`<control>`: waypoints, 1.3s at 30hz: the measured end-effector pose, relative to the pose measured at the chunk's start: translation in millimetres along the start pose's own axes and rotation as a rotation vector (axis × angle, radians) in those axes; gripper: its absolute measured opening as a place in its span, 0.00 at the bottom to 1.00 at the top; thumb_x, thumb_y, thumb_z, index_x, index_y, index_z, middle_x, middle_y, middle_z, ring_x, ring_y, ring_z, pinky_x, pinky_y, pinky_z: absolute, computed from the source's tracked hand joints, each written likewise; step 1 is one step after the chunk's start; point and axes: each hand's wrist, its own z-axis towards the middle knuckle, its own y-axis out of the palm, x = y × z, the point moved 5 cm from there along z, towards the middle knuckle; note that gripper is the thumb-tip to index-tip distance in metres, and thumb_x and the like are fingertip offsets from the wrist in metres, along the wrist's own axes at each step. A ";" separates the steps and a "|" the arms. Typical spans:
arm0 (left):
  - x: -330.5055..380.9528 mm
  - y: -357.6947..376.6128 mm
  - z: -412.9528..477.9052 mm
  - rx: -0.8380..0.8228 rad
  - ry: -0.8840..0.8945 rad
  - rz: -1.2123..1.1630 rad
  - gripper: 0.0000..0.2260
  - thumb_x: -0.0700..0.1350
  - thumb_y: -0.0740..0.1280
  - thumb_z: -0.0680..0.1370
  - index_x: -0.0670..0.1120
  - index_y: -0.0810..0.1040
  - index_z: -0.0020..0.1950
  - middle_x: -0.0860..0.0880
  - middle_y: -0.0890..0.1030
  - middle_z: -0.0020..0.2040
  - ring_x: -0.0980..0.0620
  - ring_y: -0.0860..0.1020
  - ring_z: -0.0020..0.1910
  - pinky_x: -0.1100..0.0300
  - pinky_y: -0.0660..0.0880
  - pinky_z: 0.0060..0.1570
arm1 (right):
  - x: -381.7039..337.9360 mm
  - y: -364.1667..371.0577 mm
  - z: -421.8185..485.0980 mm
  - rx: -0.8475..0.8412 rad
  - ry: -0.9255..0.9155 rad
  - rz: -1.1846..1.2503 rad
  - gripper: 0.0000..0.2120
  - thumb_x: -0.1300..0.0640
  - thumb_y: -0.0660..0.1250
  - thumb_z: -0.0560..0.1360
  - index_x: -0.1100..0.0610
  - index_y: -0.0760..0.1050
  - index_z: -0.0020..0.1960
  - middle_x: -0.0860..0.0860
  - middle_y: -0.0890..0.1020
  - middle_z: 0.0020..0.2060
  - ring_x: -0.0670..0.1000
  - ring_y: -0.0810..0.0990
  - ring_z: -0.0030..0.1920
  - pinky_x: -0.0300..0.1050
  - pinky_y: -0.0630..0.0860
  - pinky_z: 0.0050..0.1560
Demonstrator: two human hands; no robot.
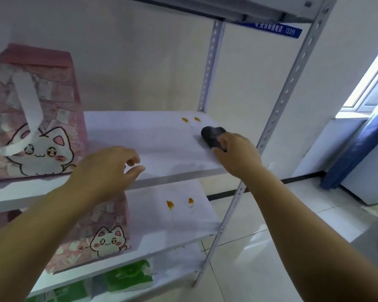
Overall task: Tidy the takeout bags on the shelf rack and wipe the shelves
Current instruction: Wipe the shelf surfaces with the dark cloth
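**Wiping toward the orange spots on the upper shelf**

The dark cloth (213, 136) is bunched into a soft wad, so it should squash flat under pressure and carry almost no weight. It is best held from behind and above, with the palm pressing it down. The right hand (238, 153) holds it that way, fingers curled round its near end, and the wad lies on the upper shelf (157, 138) near the right edge. Two small orange stains (190, 120) sit just beyond the cloth toward the back. They look dried on, so a firm rub is probably needed rather than a light pass.

The left hand (109, 168) holds nothing. Its fingers are loosely bent and spread over the front edge of the same shelf, and I cannot tell whether it touches the board.

A pink cat takeout bag (35, 118) stands upright at the left end of this shelf, its white handle (28, 99) looped up in front. It looks like stiff paper or laminate, light, easily tipped or creased, and is best lifted by the handle or steadied at its sides.

A second cat bag (96, 232) lies on the lower shelf (183, 223), which has orange stains of its own (170, 204). Green bags (129, 277) lie on the bottom level.
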 end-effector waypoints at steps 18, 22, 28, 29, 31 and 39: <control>10.9 55.5 45.4 -0.099 -0.180 0.075 0.08 0.55 0.63 0.76 0.53 0.77 0.50 0.55 0.78 0.47 0.53 0.76 0.46 0.58 0.73 0.44 | 55.8 81.5 98.0 -0.333 0.009 -0.085 0.25 0.44 0.57 0.76 0.45 0.59 0.72 0.58 0.68 0.62 0.62 0.69 0.60 0.55 0.68 0.60; 19.7 53.9 46.1 -0.095 -0.163 0.085 0.09 0.55 0.62 0.77 0.53 0.77 0.51 0.55 0.77 0.48 0.54 0.75 0.46 0.58 0.72 0.43 | 47.2 71.8 80.6 -0.339 -0.167 -0.030 0.22 0.47 0.60 0.76 0.45 0.64 0.69 0.56 0.71 0.57 0.60 0.74 0.53 0.49 0.72 0.52; 39.5 32.2 49.1 -0.045 -0.063 0.107 0.10 0.57 0.61 0.77 0.55 0.76 0.53 0.57 0.78 0.50 0.55 0.76 0.47 0.58 0.74 0.44 | 38.3 27.4 45.9 -0.184 -0.270 0.035 0.22 0.48 0.62 0.76 0.42 0.65 0.70 0.51 0.71 0.58 0.56 0.75 0.53 0.48 0.73 0.52; 43.1 25.5 49.1 -0.029 -0.044 0.111 0.10 0.58 0.61 0.77 0.55 0.76 0.53 0.57 0.77 0.50 0.55 0.76 0.47 0.58 0.74 0.44 | 35.5 14.9 40.0 -0.130 -0.290 0.055 0.22 0.48 0.62 0.76 0.42 0.66 0.69 0.51 0.72 0.58 0.55 0.75 0.53 0.49 0.74 0.52; 50.5 10.1 49.9 0.005 -0.014 0.109 0.10 0.58 0.60 0.77 0.56 0.76 0.53 0.58 0.77 0.50 0.56 0.76 0.47 0.59 0.74 0.44 | 29.0 -12.1 28.8 -0.016 -0.334 0.086 0.21 0.49 0.63 0.76 0.43 0.68 0.68 0.50 0.73 0.58 0.55 0.76 0.52 0.49 0.75 0.51; 94.6 -70.2 55.8 0.141 0.155 0.115 0.13 0.58 0.61 0.76 0.55 0.77 0.55 0.57 0.78 0.52 0.55 0.77 0.48 0.59 0.74 0.46 | 5.7 -116.0 0.1 0.308 -0.396 0.122 0.21 0.50 0.66 0.74 0.46 0.71 0.67 0.51 0.75 0.57 0.56 0.77 0.47 0.48 0.75 0.45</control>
